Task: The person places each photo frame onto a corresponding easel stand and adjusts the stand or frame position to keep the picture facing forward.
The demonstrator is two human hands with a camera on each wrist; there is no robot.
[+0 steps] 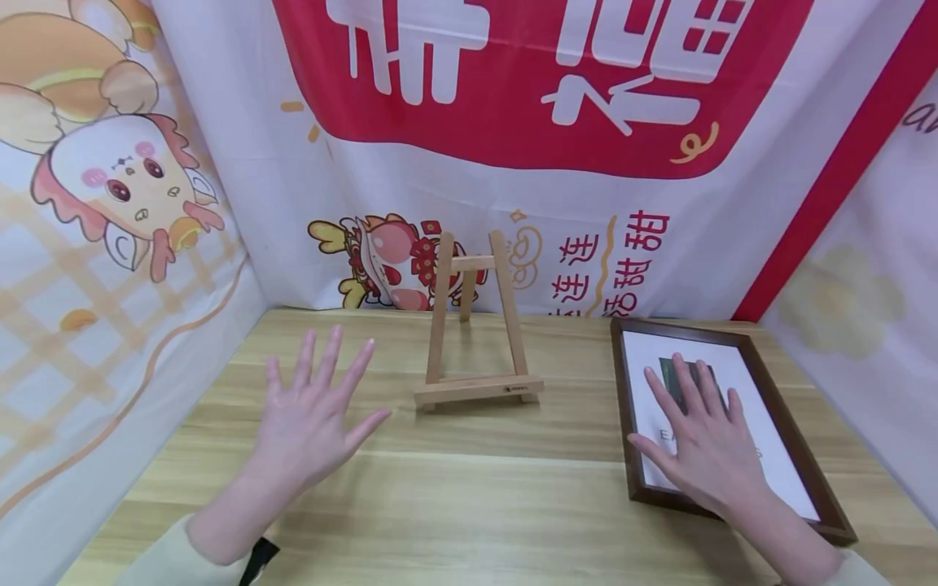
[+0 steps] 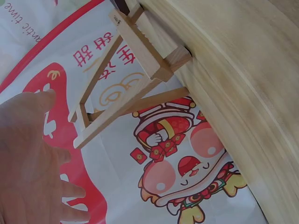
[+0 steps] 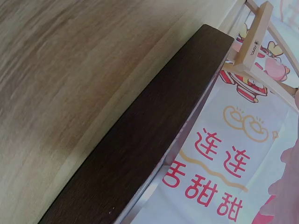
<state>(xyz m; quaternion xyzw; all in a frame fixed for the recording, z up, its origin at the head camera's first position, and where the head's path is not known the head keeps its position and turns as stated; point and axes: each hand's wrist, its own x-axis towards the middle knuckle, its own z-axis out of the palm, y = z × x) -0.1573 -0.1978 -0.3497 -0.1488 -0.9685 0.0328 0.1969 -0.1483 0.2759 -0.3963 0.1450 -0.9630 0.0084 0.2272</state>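
My left hand (image 1: 308, 423) has its fingers spread straight, over the wooden table (image 1: 484, 505) to the left of a small wooden easel (image 1: 479, 391). The easel stands upright near the back with nothing on its ledge. At the right lies a picture frame (image 1: 628, 423) with a dark brown border, face up, its white print bearing a dark picture and some lettering. Over that print my right hand (image 1: 714, 448) spreads its fingers, partly hiding the picture and letters. In the right wrist view the frame's brown side (image 3: 140, 135) looms large, with fingers (image 3: 287, 191) at the edge.
A white cloth backdrop (image 1: 242, 155) with red lettering and cartoon figures hangs behind the table. Patterned cloth (image 1: 183, 285) lines the left side, and another cloth (image 1: 872, 325) lines the right. A small black item (image 1: 260, 557) shows by the left sleeve.
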